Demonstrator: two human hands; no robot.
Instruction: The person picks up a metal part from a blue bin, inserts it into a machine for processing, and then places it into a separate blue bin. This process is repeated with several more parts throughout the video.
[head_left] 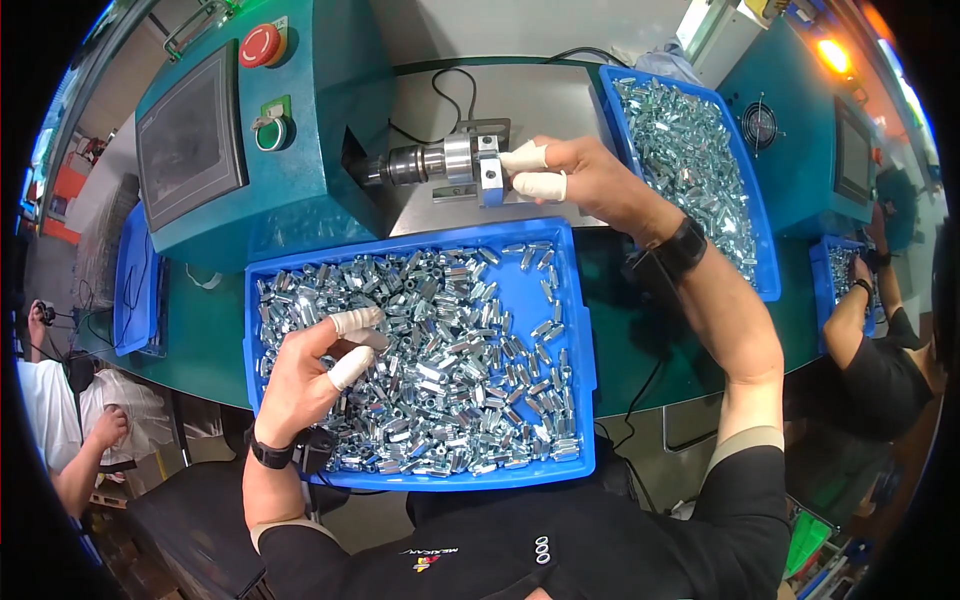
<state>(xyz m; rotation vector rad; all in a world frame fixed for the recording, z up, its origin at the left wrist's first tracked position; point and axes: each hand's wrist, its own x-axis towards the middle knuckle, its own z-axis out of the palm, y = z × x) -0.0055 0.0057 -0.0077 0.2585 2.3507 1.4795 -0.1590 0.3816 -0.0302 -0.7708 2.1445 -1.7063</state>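
Observation:
My left hand (pixel 318 362), with white finger cots on thumb and forefinger, hovers over the near blue tray (pixel 590 350) and pinches one small silver metal part (pixel 372 338) from the heap of several shiny parts (pixel 455 360). My right hand (pixel 570 172), also in finger cots, reaches forward to the metal chuck (pixel 440 162) that sticks out of the teal machine (pixel 300 120). Its fingertips press at the blue holder (pixel 490 180) on the chuck's end. Whether a part sits between those fingers is hidden.
A second blue tray (pixel 745 190) full of silver parts stands at the back right. The teal machine carries a dark screen (pixel 190 135), a red stop button (pixel 260 45) and a green button (pixel 270 130). Other people work at the left (pixel 70 440) and right (pixel 880 340).

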